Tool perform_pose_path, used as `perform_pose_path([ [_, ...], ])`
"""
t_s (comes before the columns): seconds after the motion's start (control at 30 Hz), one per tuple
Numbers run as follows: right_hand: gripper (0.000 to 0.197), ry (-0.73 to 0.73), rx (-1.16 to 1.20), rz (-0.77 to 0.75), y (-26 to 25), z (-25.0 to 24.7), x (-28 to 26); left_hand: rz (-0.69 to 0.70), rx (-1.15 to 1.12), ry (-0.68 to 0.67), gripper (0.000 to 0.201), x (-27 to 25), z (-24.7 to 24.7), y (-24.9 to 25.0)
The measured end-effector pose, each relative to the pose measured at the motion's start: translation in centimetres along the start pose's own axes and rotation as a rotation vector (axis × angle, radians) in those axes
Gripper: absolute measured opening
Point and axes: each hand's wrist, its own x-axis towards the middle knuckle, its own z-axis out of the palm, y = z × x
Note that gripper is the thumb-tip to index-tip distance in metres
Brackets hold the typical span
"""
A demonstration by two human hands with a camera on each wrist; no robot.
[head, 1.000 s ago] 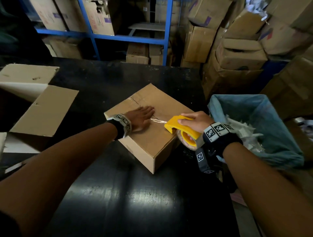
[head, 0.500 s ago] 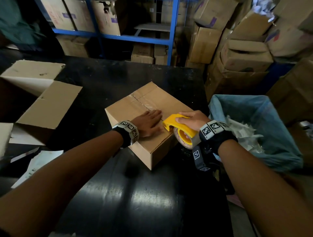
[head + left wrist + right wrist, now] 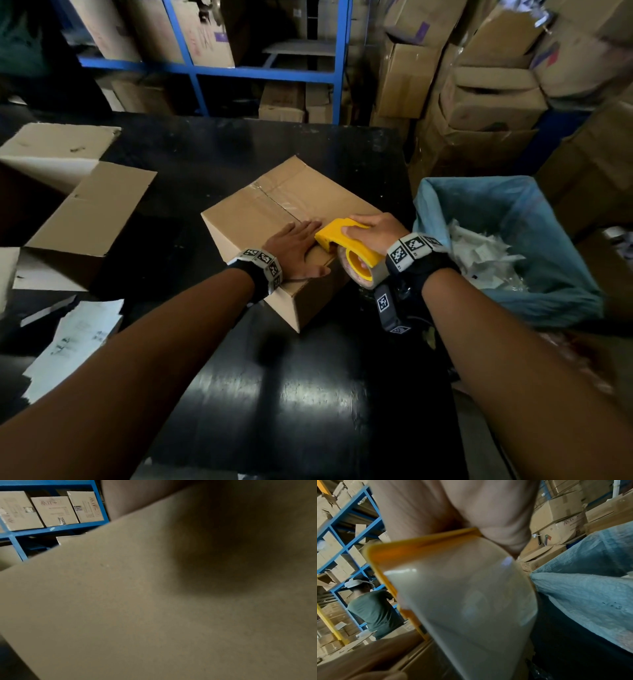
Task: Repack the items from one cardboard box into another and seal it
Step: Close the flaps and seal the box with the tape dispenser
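Note:
A closed brown cardboard box (image 3: 274, 209) sits on the black table (image 3: 308, 394), with clear tape along its top seam. My left hand (image 3: 294, 248) lies flat on the near part of the box top, fingers straight. The left wrist view is filled by the box surface (image 3: 120, 608). My right hand (image 3: 373, 228) grips a yellow tape dispenser (image 3: 346, 240) at the box's near right edge. Its tape roll (image 3: 359, 274) hangs over the box side. In the right wrist view the tape roll (image 3: 471, 601) and yellow frame (image 3: 419, 542) fill the middle.
An open cardboard box (image 3: 78, 209) stands at the left of the table, with papers (image 3: 72, 342) in front of it. A blue bag-lined bin (image 3: 507, 246) holding paper scraps stands right of the table. Blue shelving (image 3: 219, 72) and stacked cartons (image 3: 479, 89) are behind. A person in green (image 3: 373, 608) stands by the shelves.
My right hand has drawn the dispenser along the box top toward the near edge. My left hand has slid back with it, pressing the tape. The roll now hangs over the box side.

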Motion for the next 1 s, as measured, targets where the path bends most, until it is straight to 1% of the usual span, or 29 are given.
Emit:
perform_pose_path([
  [0.23, 0.048, 0.037, -0.068, -0.056, 0.1, 0.0, -1.4, -0.012, -0.009, 0.009, 0.108, -0.2, -0.3, 0.4],
  [0.37, 0.046, 0.031, -0.028, -0.032, 1.4, -1.4, -2.1, -0.012, 0.019, -0.019, 0.099, -0.3, -0.4, 0.5],
  [0.57, 0.047, 0.007, 0.068, 0.016, 2.6, -2.0, -3.4, -0.020, 0.016, -0.037, 0.097, -0.3, -0.6, 0.5],
  [0.67, 0.047, 0.005, 0.051, 0.055, 2.9, -3.4, -4.5, -0.024, -0.030, -0.023, 0.095, -0.2, -0.5, 0.4],
  [0.77, 0.048, -0.033, 0.030, 0.083, 3.7, -5.0, -5.6, -0.025, -0.043, -0.019, 0.096, -0.3, -0.5, 0.5],
  [0.83, 0.050, -0.028, 0.044, 0.090, 4.2, -5.5, -6.2, -0.010, -0.026, -0.024, 0.094, -0.2, -0.6, 0.7],
  [0.93, 0.049, 0.009, 0.042, 0.077, 4.4, -5.0, -6.6, 0.038, 0.029, -0.013, 0.082, -0.2, -0.9, 1.3],
  [1.0, 0.047, 0.025, 0.052, 0.084, 4.7, -4.4, -6.6, 0.098, 0.103, -0.025, 0.074, -0.2, -1.0, 1.6],
])
